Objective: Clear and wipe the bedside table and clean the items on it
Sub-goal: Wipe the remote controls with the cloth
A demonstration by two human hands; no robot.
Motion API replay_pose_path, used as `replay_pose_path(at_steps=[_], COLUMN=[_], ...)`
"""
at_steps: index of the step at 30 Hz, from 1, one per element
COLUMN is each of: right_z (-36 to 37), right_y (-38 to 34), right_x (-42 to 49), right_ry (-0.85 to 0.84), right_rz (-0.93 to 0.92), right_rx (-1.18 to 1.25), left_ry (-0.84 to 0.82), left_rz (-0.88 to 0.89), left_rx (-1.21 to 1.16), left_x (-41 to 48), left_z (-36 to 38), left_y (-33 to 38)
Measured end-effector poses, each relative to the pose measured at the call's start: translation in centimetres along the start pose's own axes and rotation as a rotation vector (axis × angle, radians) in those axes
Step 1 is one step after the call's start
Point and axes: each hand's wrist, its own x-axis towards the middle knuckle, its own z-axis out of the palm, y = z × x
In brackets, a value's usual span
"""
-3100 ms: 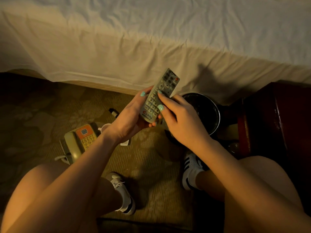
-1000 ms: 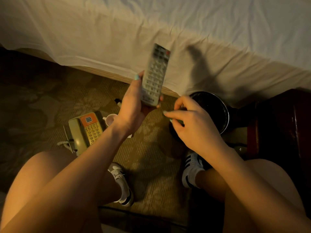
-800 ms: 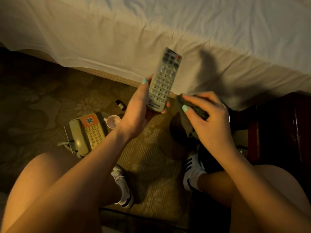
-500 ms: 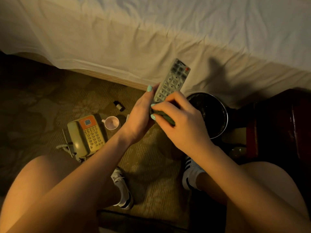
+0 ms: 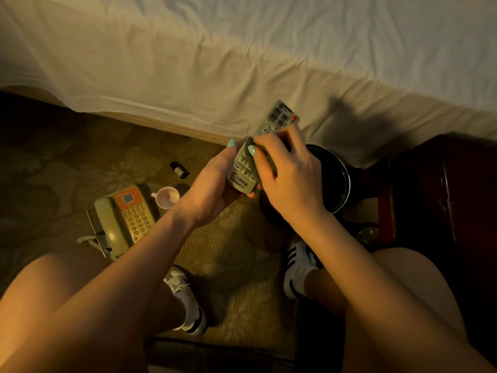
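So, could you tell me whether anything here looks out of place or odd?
The telephone, a cup and a small bottle sit on the carpet, not on furniture, and the bottle lies on its side. Nothing looks spilled or broken. The left hand holds the remote control; the right hand presses a dark cloth on it.

The remote [image 5: 265,154] lies in my left grip [image 5: 212,189], its far end pointing toward the bed [image 5: 242,63]. My right grip [image 5: 290,181] lies across its middle, with a cloth [image 5: 271,165] between fingers and remote. Below my right grip a container [image 5: 341,179] stands on the floor [image 5: 228,251], between the bed and my right foot [image 5: 298,267]; the bedside surface [image 5: 443,197] is to its right. Left of my grips, the telephone [image 5: 123,219] sits on the floor, with the cup [image 5: 167,197] just beside its far right corner. The bottle [image 5: 178,170] lies beyond the cup, nearer the bed. My left foot [image 5: 188,300] is nearer me than the telephone.
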Motion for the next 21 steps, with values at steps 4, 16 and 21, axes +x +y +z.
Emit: replay_pose_path(at_steps=[4,16,21], right_z=[0.1,-0.2,-1.9], right_y=[0.9,5.5,6.4], right_x=[0.9,3.2,3.9], right_ry=[0.051,0.151,0.298], right_rz=[0.038,0.434,0.608], right_rx=[-0.008,-0.093,0.407], left_ry=[-0.053,-0.117,0.035], left_rz=[-0.025,-0.032,0.086], left_rx=[-0.027,0.041,0.393], left_x=[0.1,-0.3,-0.3], left_z=[-0.6,-1.3,-2.3], left_y=[-0.2,-0.8,-0.6])
